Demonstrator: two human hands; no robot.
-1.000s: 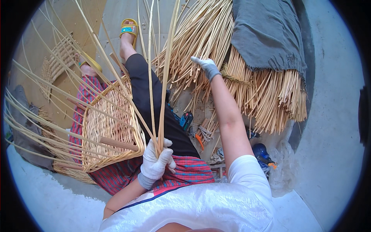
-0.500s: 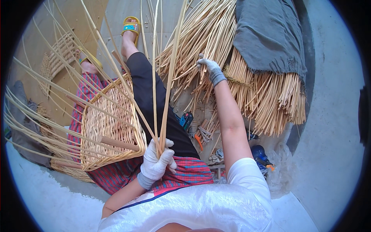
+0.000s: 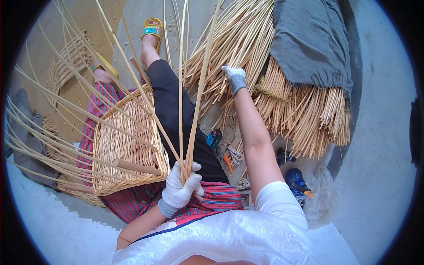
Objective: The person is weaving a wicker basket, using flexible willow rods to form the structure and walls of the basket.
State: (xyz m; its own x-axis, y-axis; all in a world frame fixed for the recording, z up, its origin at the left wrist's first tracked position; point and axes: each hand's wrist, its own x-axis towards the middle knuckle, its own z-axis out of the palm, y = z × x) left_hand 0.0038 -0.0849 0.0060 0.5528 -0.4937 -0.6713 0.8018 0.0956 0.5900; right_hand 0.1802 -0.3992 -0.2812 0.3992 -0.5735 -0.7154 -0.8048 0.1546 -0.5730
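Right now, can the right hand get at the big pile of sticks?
Probably yes. The right hand is stretched out and already lies on the pile of sticks, with nothing between them. The grey cloth covers only the pile's far side.

We've got the basket (image 3: 128, 145) on our lap at left, the reed pile (image 3: 265, 79) ahead on the right under a cloth (image 3: 309, 39), tools (image 3: 221, 145) on the floor between.

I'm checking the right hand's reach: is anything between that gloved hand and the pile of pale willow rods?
Nothing visible. The gloved right hand already rests on the pile of pale willow rods, clear of the grey cloth.
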